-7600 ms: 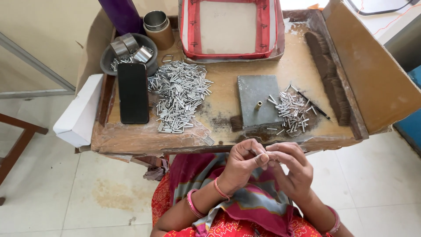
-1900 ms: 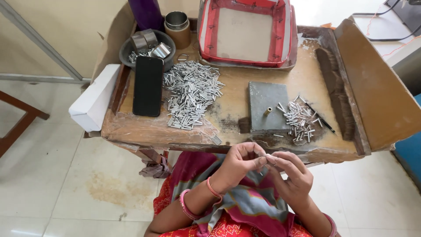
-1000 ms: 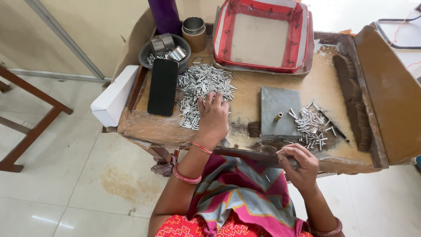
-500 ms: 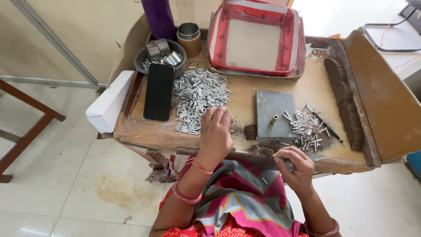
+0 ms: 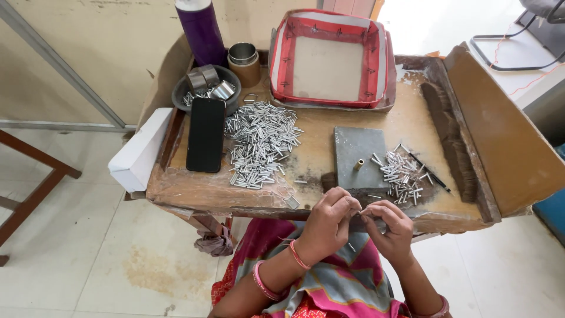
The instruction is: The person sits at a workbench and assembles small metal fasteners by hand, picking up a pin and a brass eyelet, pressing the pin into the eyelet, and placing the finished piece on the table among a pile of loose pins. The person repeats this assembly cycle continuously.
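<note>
My left hand (image 5: pixel 329 224) and my right hand (image 5: pixel 389 228) meet fingertip to fingertip just below the front edge of the wooden work table (image 5: pixel 194 189). Pinched between them is a small silver metal tube (image 5: pixel 360 211), with both hands closed on it. A large pile of the same silver tubes (image 5: pixel 259 144) lies left of centre on the table. A smaller pile (image 5: pixel 401 175) lies to the right of a grey slab (image 5: pixel 359 154), on which a short brass peg (image 5: pixel 358 165) stands upright.
A black phone (image 5: pixel 205 134) lies beside the big pile. Behind it are a dark bowl of metal rings (image 5: pixel 203 90), a purple bottle (image 5: pixel 200 29) and a small tin (image 5: pixel 243 61). A red-rimmed tray (image 5: pixel 331 59) sits at the back. A long brush (image 5: pixel 446 138) and a thin pen (image 5: pixel 425 169) lie right.
My left hand has come back from the big pile of tubes to my lap and joined my right hand on a tube.
</note>
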